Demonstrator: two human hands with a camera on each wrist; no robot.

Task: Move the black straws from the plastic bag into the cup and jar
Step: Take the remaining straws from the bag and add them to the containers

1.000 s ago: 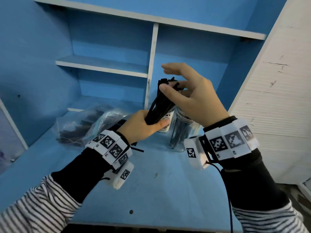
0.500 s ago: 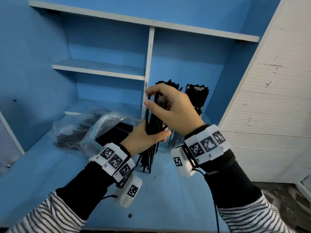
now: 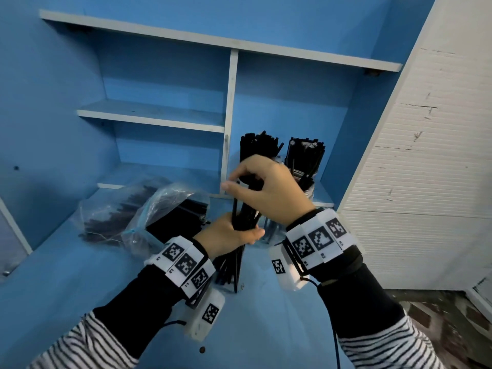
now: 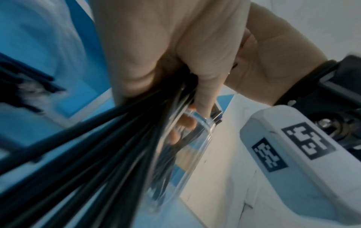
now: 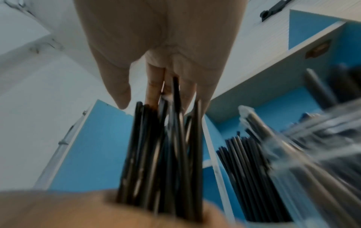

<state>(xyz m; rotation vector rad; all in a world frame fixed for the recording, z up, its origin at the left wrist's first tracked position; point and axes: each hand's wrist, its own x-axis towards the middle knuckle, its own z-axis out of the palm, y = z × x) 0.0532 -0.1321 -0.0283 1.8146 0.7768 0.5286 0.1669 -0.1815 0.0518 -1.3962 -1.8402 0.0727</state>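
Bundle of thin black plastic straws [image 3: 241, 217]: upright above blue desk surface [image 3: 80, 275], toward its rear edge. Left hand [image 3: 226, 235] fingers wrapped round lower part; right hand [image 3: 269, 193] fingertips pinching upper part.

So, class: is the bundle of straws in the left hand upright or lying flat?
Upright. The left hand grips the bundle of straws around its middle, ends pointing up and down; the right hand steadies the upper part.
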